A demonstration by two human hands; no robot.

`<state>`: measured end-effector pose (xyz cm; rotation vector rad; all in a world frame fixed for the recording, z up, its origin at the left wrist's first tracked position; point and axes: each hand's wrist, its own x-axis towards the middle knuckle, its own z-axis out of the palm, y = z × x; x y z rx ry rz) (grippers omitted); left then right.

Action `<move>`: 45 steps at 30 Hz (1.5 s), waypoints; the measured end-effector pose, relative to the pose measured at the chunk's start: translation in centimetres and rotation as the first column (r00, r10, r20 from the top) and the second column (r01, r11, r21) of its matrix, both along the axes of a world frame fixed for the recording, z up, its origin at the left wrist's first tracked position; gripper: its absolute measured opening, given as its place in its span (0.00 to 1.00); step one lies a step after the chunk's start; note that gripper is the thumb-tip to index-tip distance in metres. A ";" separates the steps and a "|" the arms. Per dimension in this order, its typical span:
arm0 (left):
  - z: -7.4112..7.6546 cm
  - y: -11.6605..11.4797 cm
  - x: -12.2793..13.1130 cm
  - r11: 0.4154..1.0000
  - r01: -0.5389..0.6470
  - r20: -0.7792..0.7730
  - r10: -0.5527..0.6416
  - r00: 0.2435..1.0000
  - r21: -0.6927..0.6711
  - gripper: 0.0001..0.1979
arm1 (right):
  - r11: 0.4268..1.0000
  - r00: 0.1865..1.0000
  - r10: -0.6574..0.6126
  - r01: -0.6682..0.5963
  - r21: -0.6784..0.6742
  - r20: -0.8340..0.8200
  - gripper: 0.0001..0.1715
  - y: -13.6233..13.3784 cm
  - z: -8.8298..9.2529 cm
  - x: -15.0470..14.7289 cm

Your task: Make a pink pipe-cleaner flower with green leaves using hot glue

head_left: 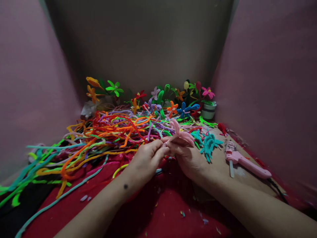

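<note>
Between my two hands is a pink pipe-cleaner flower (182,134), its fuzzy looped petals sticking up and to the right. My left hand (150,157) pinches the flower's base with thumb and forefinger. Closed around the petals' lower part from the right is my right hand (185,155); its fingertips meet those of the left. The exact spot where the fingers grip is partly hidden. Just right of the hands lie teal pipe-cleaner pieces (210,143) on a brown board (244,177).
A large tangle of coloured pipe cleaners (106,132) spreads to the left. Finished flowers stand along the back, with a small striped pot (208,110) at right. A pink glue gun (247,163) lies on the board. Scraps dot the red cloth (173,205). Pink walls flank both sides.
</note>
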<state>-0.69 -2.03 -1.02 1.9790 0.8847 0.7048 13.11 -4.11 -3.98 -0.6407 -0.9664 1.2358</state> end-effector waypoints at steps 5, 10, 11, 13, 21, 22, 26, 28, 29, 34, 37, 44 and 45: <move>-1.8 0.0 0.0 0.703 0.008 -0.293 0.286 0.912 0.711 0.11 | 0.997 0.995 -0.079 0.079 0.011 0.064 0.05 0.2 -0.3 0.1; -2.3 0.2 -0.3 0.684 0.007 -0.237 0.244 0.940 0.729 0.11 | 0.995 0.987 -0.100 0.097 0.037 0.127 0.03 0.0 -0.2 -0.1; -2.2 0.2 -0.3 0.720 -0.015 -0.214 0.225 0.951 0.694 0.11 | 0.996 0.988 -0.087 0.083 0.037 0.124 0.02 -0.1 -0.1 -0.2; -1.9 0.3 -0.3 0.796 -0.060 -0.165 0.198 0.966 0.603 0.10 | 0.998 0.995 -0.047 0.043 0.038 0.090 0.04 -0.2 0.1 -0.2; -0.2 0.4 -0.1 0.974 -0.114 0.048 0.107 0.993 0.195 0.12 | 0.998 0.987 0.031 -0.039 0.048 0.161 0.06 -0.3 0.9 0.2; 0.0 0.4 0.0 0.985 -0.112 0.080 0.103 0.992 0.131 0.11 | 0.998 0.984 0.027 -0.037 0.051 0.174 0.06 -0.3 0.9 0.2; 0.3 0.2 0.0 0.980 -0.041 0.192 0.078 0.978 -0.193 0.10 | 1.000 0.995 0.008 -0.011 0.025 0.099 0.07 -0.2 0.6 0.2; 0.4 0.1 0.0 0.932 0.025 0.252 0.071 0.965 -0.360 0.10 | 1.000 0.997 -0.004 0.003 0.006 0.071 0.08 -0.1 0.4 0.3; 0.5 0.1 -0.1 0.898 0.062 0.282 0.071 0.957 -0.435 0.09 | 1.000 0.997 -0.005 0.005 0.004 0.076 0.08 -0.1 0.4 0.3; 0.4 0.3 -0.6 0.716 0.286 0.443 0.035 0.896 -0.636 0.09 | 0.999 0.994 0.051 -0.051 -0.002 0.095 0.09 -0.1 0.5 0.4; 0.4 0.3 -1.0 0.629 0.402 0.514 -0.003 0.857 -0.666 0.08 | 0.995 0.995 0.090 -0.089 -0.042 0.031 0.09 -0.1 0.6 0.3; 0.6 0.1 -0.9 0.527 0.501 0.578 -0.023 0.815 -0.686 0.07 | 0.990 0.989 0.137 -0.139 -0.033 -0.046 0.03 -0.2 1.0 0.2; 0.6 0.1 -0.8 0.546 0.484 0.565 -0.023 0.825 -0.684 0.07 | 0.991 0.991 0.123 -0.125 -0.037 -0.056 0.04 -0.2 1.0 0.2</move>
